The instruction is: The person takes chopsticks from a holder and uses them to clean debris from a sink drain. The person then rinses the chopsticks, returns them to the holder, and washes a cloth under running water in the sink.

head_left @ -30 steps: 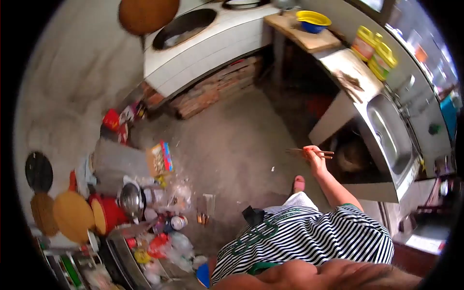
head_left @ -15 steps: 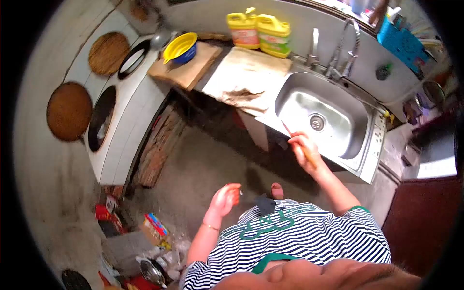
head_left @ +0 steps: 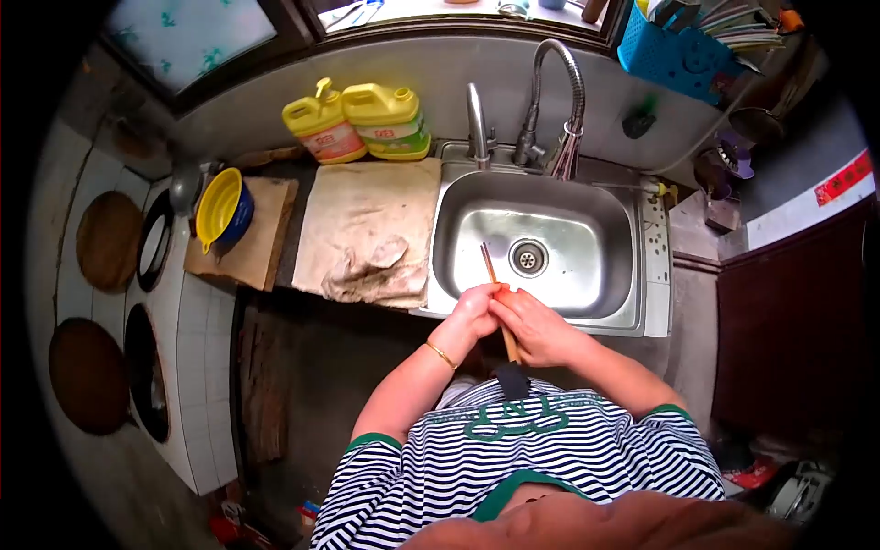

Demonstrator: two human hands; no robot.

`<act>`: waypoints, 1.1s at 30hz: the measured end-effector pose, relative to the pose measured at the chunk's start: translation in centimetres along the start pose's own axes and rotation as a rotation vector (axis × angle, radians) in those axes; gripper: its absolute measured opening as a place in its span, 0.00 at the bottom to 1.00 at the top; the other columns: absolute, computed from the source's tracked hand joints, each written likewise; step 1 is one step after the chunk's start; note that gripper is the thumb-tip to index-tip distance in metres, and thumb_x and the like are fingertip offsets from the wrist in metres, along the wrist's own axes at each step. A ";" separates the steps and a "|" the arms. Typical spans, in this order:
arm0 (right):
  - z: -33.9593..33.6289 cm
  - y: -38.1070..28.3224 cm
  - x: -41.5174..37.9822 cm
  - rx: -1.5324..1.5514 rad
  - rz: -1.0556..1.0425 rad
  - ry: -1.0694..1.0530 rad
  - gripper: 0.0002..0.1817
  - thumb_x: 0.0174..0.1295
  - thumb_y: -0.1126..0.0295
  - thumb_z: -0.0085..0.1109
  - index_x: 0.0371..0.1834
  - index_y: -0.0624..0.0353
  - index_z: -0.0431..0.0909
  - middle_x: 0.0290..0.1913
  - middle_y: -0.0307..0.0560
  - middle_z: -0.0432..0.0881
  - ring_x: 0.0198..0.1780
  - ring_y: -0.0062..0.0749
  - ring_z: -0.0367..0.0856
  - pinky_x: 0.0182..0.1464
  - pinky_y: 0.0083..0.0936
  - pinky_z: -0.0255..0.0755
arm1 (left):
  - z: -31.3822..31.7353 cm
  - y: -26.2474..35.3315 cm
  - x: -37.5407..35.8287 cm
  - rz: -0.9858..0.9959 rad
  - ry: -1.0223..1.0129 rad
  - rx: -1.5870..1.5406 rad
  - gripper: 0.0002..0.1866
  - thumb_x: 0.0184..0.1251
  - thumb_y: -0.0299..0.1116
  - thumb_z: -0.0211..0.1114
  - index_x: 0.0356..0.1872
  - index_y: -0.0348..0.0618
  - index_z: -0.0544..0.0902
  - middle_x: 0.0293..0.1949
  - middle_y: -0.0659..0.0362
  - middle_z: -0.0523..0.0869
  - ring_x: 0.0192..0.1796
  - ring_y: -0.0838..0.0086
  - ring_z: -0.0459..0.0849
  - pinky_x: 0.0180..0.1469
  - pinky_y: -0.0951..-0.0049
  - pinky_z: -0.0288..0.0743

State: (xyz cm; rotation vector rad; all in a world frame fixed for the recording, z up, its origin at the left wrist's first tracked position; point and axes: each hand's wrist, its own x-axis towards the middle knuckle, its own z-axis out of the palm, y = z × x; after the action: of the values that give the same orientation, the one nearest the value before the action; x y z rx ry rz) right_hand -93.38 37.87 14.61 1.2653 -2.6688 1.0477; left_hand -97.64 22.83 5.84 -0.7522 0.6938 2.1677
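Head view: chopsticks (head_left: 496,291) over sink (head_left: 452,229) front edge

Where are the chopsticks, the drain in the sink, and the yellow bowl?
chopsticks (head_left: 489,264), head view, on the bare upper part above the hands.
drain (head_left: 528,258), head view, on its middle, in the sink's bottom.
yellow bowl (head_left: 218,207), head view, on its yellow inside.
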 end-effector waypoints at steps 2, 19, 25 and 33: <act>-2.0 1.9 1.5 0.085 0.039 -0.164 0.35 0.37 0.84 0.55 0.57 0.65 0.63 0.59 0.64 0.65 0.60 0.58 0.64 0.64 0.44 0.57 | -0.5 2.4 0.8 0.004 -0.095 0.049 0.11 0.68 0.30 0.45 0.39 0.35 0.74 0.37 0.52 0.80 0.36 0.63 0.80 0.44 0.65 0.76; -11.4 28.2 10.1 -0.683 0.331 0.222 0.14 0.43 0.75 0.55 0.37 0.58 0.74 0.46 0.48 0.71 0.53 0.43 0.68 0.59 0.33 0.64 | 6.4 5.5 1.5 -0.173 -0.116 0.313 0.14 0.67 0.35 0.52 0.48 0.38 0.74 0.24 0.65 0.73 0.21 0.83 0.67 0.18 0.85 0.58; -11.2 27.9 8.3 -0.691 0.317 0.257 0.18 0.42 0.76 0.56 0.41 0.59 0.74 0.46 0.50 0.71 0.51 0.45 0.70 0.57 0.36 0.65 | 8.6 4.5 2.5 -0.140 -0.124 0.310 0.14 0.67 0.36 0.51 0.47 0.39 0.74 0.24 0.65 0.72 0.21 0.83 0.66 0.17 0.85 0.57; -0.2 24.9 6.8 0.372 0.935 0.412 0.20 0.57 0.68 0.49 0.52 0.66 0.71 0.39 0.60 0.79 0.43 0.51 0.78 0.49 0.40 0.72 | 9.8 2.7 4.2 -0.077 -0.038 0.416 0.11 0.69 0.36 0.48 0.44 0.41 0.73 0.21 0.66 0.70 0.19 0.83 0.63 0.16 0.84 0.55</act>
State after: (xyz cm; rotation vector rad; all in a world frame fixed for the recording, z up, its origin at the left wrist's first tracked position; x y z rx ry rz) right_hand -115.17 44.58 2.58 -0.3191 -2.7537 1.6804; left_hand -105.04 29.68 10.34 -0.5070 1.0355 1.8747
